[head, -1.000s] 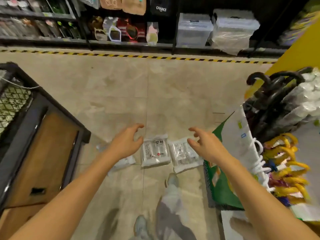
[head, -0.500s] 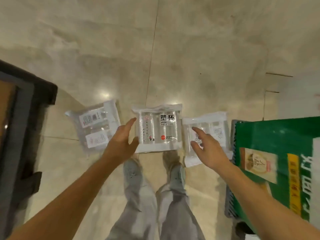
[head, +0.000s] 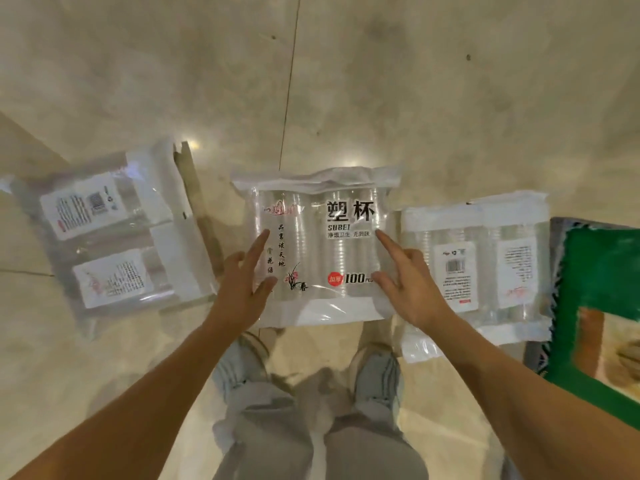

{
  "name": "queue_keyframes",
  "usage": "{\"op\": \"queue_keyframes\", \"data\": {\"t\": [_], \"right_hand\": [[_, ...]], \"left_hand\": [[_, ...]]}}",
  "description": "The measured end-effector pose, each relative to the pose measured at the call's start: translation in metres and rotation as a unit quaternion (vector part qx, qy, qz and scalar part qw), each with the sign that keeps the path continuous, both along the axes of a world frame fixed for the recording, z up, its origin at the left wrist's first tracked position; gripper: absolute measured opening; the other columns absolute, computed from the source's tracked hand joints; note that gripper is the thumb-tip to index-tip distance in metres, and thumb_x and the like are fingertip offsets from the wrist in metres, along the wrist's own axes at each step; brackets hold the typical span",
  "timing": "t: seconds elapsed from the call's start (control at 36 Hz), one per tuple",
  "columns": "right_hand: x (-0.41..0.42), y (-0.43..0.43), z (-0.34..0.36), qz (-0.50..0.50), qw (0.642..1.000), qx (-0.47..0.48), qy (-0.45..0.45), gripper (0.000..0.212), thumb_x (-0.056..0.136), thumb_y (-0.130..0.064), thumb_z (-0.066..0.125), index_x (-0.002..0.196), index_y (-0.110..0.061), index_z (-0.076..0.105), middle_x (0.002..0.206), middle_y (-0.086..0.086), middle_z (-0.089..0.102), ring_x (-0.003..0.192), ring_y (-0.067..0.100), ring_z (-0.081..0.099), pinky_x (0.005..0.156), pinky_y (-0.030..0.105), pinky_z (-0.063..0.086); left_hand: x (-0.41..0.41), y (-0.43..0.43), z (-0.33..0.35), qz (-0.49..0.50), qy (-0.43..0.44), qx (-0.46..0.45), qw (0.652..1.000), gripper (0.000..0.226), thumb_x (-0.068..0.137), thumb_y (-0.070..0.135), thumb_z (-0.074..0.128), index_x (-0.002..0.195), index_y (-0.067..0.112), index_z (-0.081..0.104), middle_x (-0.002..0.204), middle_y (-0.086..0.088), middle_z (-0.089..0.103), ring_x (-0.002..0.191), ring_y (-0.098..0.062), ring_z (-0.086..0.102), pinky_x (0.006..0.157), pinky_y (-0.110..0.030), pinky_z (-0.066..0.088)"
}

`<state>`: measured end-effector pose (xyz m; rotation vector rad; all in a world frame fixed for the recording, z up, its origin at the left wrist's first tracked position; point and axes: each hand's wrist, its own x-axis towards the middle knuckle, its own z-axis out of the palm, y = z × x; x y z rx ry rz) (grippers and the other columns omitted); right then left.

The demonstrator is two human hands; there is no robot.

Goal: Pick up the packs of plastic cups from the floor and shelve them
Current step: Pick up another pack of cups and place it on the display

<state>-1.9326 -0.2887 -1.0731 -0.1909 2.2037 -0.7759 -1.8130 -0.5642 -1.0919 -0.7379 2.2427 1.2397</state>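
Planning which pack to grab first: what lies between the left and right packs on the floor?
The head view shows the middle pack, face up, with the left hand and right hand open at its sides.

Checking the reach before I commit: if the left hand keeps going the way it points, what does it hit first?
Most likely the middle pack of cups: the left hand is open at its left edge, though contact is unclear.
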Motion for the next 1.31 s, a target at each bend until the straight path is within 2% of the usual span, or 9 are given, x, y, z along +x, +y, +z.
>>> {"op": "queue_keyframes", "data": {"t": [0.14, 0.31, 0.42, 0.47, 0.61, 0.75, 0.94, 1.14, 1.31], "right_hand": [[-0.001, -0.013, 0.083, -0.020, 0.999, -0.035, -0.007, 0.067, 0.095, -0.031, 0.063, 0.152, -0.040, 0.030, 0.129, 0.005, 0.037, 0.121, 0.006, 0.035, 0.109, 0.034, 0.035], [-0.026, -0.053, 0.270, -0.032, 0.996, -0.070, 0.036, 0.065, 0.094, -0.041, 0.062, 0.149, -0.050, 0.029, 0.130, -0.002, 0.033, 0.122, 0.013, 0.043, 0.104, 0.042, 0.045], [-0.049, -0.089, 0.424, -0.019, 0.990, -0.102, 0.091, 0.065, 0.093, -0.047, 0.059, 0.146, -0.060, 0.024, 0.136, -0.008, 0.031, 0.131, 0.013, 0.036, 0.110, 0.043, 0.039], [-0.059, -0.105, 0.500, -0.003, 0.986, -0.117, 0.117, 0.067, 0.093, -0.048, 0.059, 0.145, -0.062, 0.021, 0.146, -0.009, 0.031, 0.140, 0.015, 0.029, 0.113, 0.050, 0.034], [-0.070, -0.142, 0.670, 0.050, 0.968, -0.157, 0.191, 0.068, 0.091, -0.054, 0.058, 0.145, -0.063, 0.018, 0.153, -0.022, 0.032, 0.143, 0.012, 0.023, 0.116, 0.050, 0.027], [-0.061, -0.171, 0.794, 0.092, 0.939, -0.205, 0.261, 0.070, 0.091, -0.045, 0.062, 0.144, -0.064, 0.021, 0.141, -0.012, 0.039, 0.137, 0.013, 0.029, 0.109, 0.035, 0.028], [-0.041, -0.209, 0.903, 0.205, 0.897, -0.299, 0.251, 0.067, 0.091, -0.047, 0.060, 0.140, -0.069, 0.020, 0.137, -0.014, 0.034, 0.126, -0.001, 0.035, 0.100, 0.025, 0.031], [-0.001, -0.263, 0.962, 0.322, 0.854, -0.344, 0.221, 0.068, 0.091, -0.049, 0.061, 0.145, -0.062, 0.022, 0.139, -0.010, 0.038, 0.125, 0.001, 0.033, 0.108, 0.034, 0.031], [0.073, -0.308, 0.980, 0.423, 0.803, -0.386, 0.167, 0.066, 0.091, -0.048, 0.063, 0.145, -0.059, 0.027, 0.141, -0.031, 0.030, 0.130, -0.004, 0.029, 0.108, 0.030, 0.028]], "left_hand": [[0.002, -0.013, 0.089, 0.024, 0.019, 0.015, 0.999, 0.071, 0.095, 0.028, 0.060, 0.150, 0.048, 0.019, 0.133, -0.006, 0.042, 0.114, -0.012, 0.040, 0.097, -0.031, 0.035], [-0.008, -0.055, 0.273, 0.079, 0.056, 0.010, 0.995, 0.073, 0.092, 0.028, 0.064, 0.146, 0.055, 0.023, 0.131, 0.004, 0.043, 0.101, 0.006, 0.049, 0.082, -0.009, 0.039], [-0.021, -0.089, 0.426, 0.079, 0.116, 0.014, 0.990, 0.070, 0.090, 0.047, 0.062, 0.148, 0.050, 0.024, 0.140, 0.010, 0.044, 0.127, 0.000, 0.040, 0.106, -0.027, 0.035], [-0.027, -0.105, 0.508, 0.086, 0.142, 0.013, 0.986, 0.067, 0.090, 0.049, 0.060, 0.147, 0.051, 0.025, 0.134, 0.013, 0.041, 0.121, 0.000, 0.040, 0.107, -0.032, 0.035], [-0.021, -0.138, 0.685, 0.098, 0.218, 0.001, 0.971, 0.069, 0.091, 0.035, 0.063, 0.148, 0.049, 0.026, 0.149, 0.027, 0.032, 0.138, 0.010, 0.027, 0.113, -0.026, 0.026], [0.013, -0.154, 0.824, 0.129, 0.274, 0.000, 0.953, 0.069, 0.090, 0.039, 0.063, 0.145, 0.056, 0.024, 0.152, 0.036, 0.021, 0.140, 0.016, 0.014, 0.109, -0.007, 0.021], [0.090, -0.144, 0.932, 0.235, 0.327, -0.025, 0.915, 0.063, 0.089, 0.043, 0.065, 0.135, 0.068, 0.030, 0.150, 0.036, 0.023, 0.143, 0.005, 0.019, 0.119, -0.036, 0.023], [0.174, -0.111, 0.977, 0.367, 0.346, -0.084, 0.860, 0.060, 0.090, 0.044, 0.063, 0.135, 0.068, 0.031, 0.149, 0.039, 0.023, 0.138, 0.005, 0.031, 0.111, -0.027, 0.031], [0.270, -0.074, 0.999, 0.472, 0.326, -0.137, 0.808, 0.059, 0.089, 0.047, 0.062, 0.135, 0.068, 0.031, 0.149, 0.034, 0.030, 0.128, -0.002, 0.043, 0.115, -0.034, 0.032]]}}
